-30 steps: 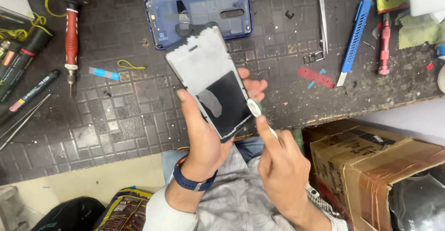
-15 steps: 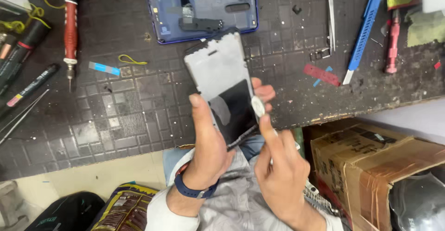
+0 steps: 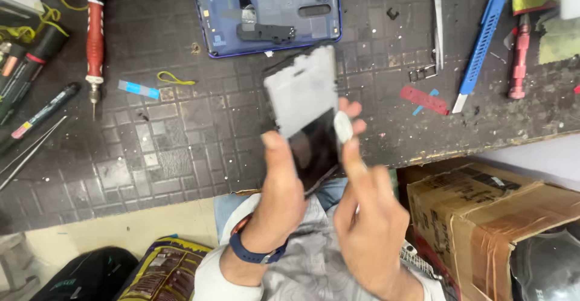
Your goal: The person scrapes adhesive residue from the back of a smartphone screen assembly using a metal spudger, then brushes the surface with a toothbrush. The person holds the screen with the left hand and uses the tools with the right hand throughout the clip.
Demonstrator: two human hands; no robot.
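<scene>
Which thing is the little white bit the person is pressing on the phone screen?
Start at the blue phone back cover lying on the dark work mat. Just below it, the left hand holds a phone screen panel. The white pad sits under the right hand fingertip, the only pale soft blob there.

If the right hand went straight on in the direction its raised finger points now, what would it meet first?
The right hand points up the picture, its fingertip pressing a small white pad on the phone screen panel. Beyond, probably the blue phone back cover, though depth is unclear.
</scene>
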